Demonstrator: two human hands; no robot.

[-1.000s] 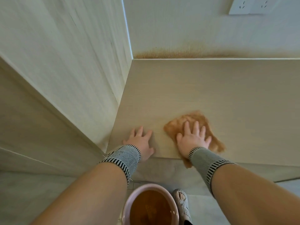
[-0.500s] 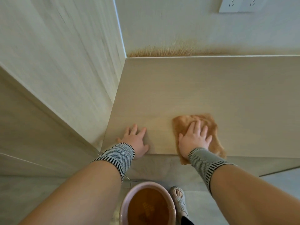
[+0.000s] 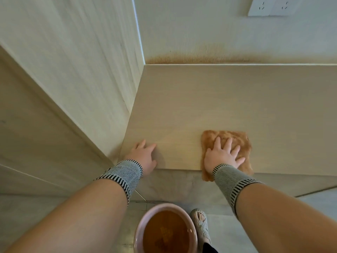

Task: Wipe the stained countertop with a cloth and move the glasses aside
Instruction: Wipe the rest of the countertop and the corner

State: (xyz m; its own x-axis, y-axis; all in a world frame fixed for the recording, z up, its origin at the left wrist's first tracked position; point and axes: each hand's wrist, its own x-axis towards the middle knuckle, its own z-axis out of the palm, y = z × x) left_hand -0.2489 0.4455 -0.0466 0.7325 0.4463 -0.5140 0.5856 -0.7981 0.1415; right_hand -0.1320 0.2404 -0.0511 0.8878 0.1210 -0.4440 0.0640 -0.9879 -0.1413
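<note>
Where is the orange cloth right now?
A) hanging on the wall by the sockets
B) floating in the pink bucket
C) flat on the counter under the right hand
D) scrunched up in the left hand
C: the orange cloth lies spread near the front edge of the countertop, with the right hand pressing flat on it, while the left hand rests on bare counter.

A pale countertop [image 3: 228, 99] bears an orange cloth [image 3: 237, 139] draped over its front edge
</note>
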